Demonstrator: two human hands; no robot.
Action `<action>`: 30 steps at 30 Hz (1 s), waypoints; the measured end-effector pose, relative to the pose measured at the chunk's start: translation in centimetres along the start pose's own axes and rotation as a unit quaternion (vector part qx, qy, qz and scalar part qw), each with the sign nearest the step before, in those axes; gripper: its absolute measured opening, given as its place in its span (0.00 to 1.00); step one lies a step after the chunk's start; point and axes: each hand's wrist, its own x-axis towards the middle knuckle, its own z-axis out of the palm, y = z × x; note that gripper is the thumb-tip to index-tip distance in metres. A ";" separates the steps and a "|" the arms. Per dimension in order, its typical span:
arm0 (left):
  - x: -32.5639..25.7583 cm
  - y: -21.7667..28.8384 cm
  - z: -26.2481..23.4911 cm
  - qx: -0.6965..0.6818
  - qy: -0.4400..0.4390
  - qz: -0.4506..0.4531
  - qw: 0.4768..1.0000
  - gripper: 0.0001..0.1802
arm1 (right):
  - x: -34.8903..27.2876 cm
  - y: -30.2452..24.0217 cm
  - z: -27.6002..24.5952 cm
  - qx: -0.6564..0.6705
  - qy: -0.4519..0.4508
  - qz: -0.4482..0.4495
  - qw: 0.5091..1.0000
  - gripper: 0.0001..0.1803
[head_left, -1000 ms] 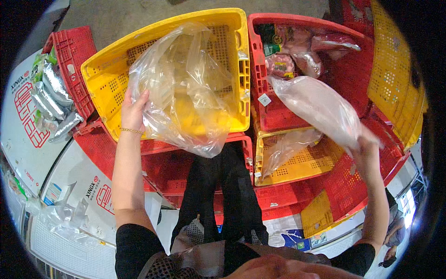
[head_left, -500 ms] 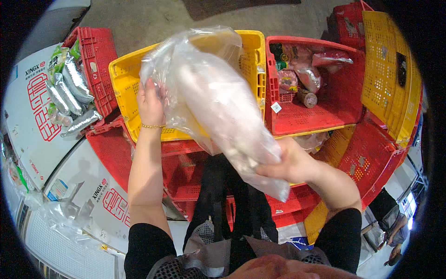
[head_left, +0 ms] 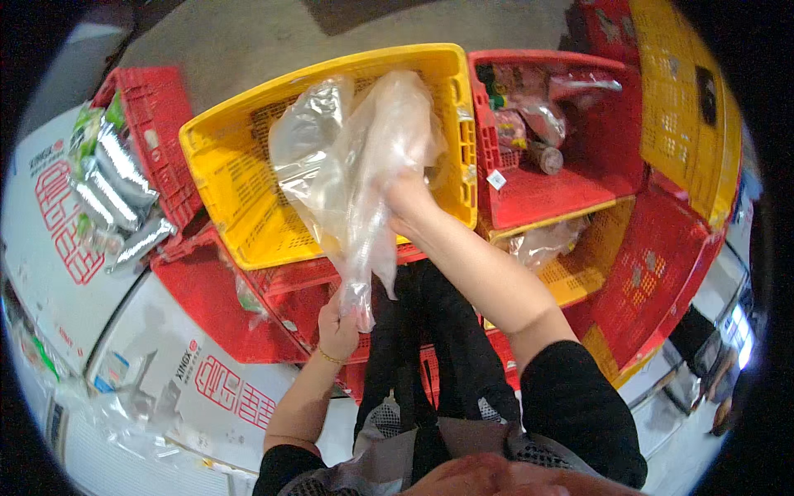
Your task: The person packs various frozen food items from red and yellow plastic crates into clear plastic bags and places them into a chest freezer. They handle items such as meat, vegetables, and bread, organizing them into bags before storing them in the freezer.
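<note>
Hanging between both hands' fingers (head_left: 343,318), clear bag (head_left: 347,174) (over yellow crate (head_left: 240,215)).

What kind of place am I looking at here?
Likely a goods sorting or packing area: stacked yellow crate and red crate, printed cartons, silver pouches, bare concrete floor.

Silver and green foil packets (head_left: 116,194) lie heaped at the left, on a white carton with red print (head_left: 50,240). Another white carton (head_left: 186,376) sits below. Pinkish wrapped packages (head_left: 529,124) fill the red crate, a small white tag (head_left: 496,179) beside them.
</note>
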 end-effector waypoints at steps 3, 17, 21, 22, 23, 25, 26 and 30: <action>2.4 -1.2 1.6 -0.036 0.146 0.000 0.989 0.18 | 4.5 0.1 3.6 0.131 -0.025 -0.009 0.991 0.15; 13.3 -16.7 -6.3 0.212 0.199 -0.207 0.934 0.15 | 11.1 6.8 -10.5 -0.576 0.042 -0.183 0.795 0.32; 13.9 -17.5 -5.8 0.254 0.186 0.029 0.949 0.17 | 15.8 9.3 -9.4 -0.432 -0.139 -0.012 0.891 0.43; 14.4 -17.5 -5.7 0.170 0.189 -0.009 0.967 0.16 | 16.9 10.3 -8.4 -0.332 -0.211 0.027 0.919 0.45; 14.9 -17.4 -5.8 0.151 0.212 -0.063 0.964 0.15 | 17.9 11.5 -7.2 -0.312 -0.204 0.045 0.927 0.46; 15.9 -17.5 -6.3 0.074 0.231 -0.105 0.964 0.15 | 20.0 14.2 -5.1 -0.328 -0.098 0.057 0.938 0.45; 16.1 -17.5 -6.6 0.109 0.234 -0.128 0.957 0.15 | 21.2 15.5 -4.3 -0.437 -0.005 0.043 0.899 0.43; 15.8 -17.9 -7.5 0.135 0.251 -0.089 0.954 0.14 | 24.9 18.4 -4.2 -0.441 0.112 -0.089 0.886 0.32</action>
